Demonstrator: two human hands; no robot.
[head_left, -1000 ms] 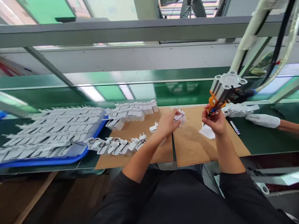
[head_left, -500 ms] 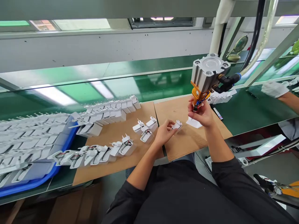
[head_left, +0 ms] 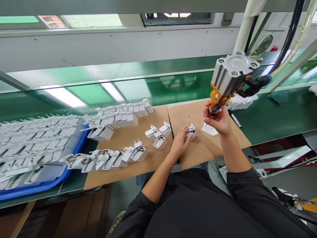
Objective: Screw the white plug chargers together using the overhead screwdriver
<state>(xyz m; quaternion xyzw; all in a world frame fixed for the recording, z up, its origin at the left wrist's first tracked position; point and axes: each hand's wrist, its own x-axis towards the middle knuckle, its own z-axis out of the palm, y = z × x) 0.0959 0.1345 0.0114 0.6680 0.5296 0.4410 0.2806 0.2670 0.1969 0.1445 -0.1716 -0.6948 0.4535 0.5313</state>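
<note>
My left hand (head_left: 180, 142) rests on the cardboard with its fingers against the left side of a white plug housing (head_left: 192, 132), which has a plug part and dark wires on top. My right hand (head_left: 218, 119) is wrapped round the orange lower end of a hanging pneumatic tool (head_left: 231, 74) with a silver block. A flat white piece (head_left: 209, 129) lies below the right hand. Left of my left hand, several open white housings (head_left: 159, 142) with plug parts stand on the cardboard (head_left: 156, 162).
A blue tray (head_left: 61, 180) full of white housings is at the left. Rows of housings (head_left: 123, 120) stand beside it, with another group (head_left: 239, 103) behind my right hand. A marker (head_left: 236, 121) and a pen (head_left: 274, 100) lie at the right.
The view has shifted, so the scene sits differently. The housing at my left hand now shows wires and a raised plug part; the fingers lie flatter beside it. My right hand stays on the tool.
</note>
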